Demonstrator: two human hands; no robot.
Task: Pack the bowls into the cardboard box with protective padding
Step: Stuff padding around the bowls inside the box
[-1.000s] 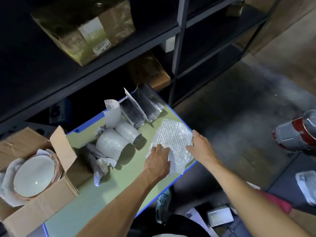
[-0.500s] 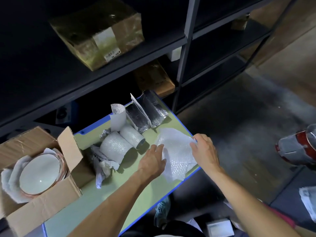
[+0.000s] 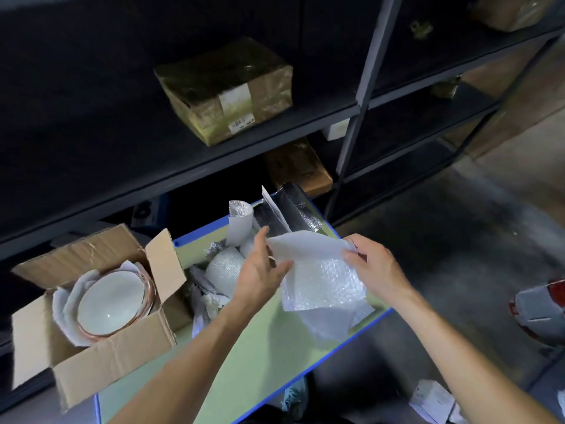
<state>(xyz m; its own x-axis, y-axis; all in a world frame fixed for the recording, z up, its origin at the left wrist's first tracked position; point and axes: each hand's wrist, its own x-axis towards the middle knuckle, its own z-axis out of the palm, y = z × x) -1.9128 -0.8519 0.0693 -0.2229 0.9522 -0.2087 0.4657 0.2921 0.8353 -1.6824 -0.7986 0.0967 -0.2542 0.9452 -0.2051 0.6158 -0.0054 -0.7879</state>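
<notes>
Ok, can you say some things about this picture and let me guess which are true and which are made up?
1. The left hand and right hand both hold the bubble wrap. True.
2. The box is taped shut. False: its flaps stand open.
3. A bowl sits in the box. True.
4. The table is red. False: it is green with a blue edge.
5. The shelf above holds nothing. False: a parcel sits on it.
</notes>
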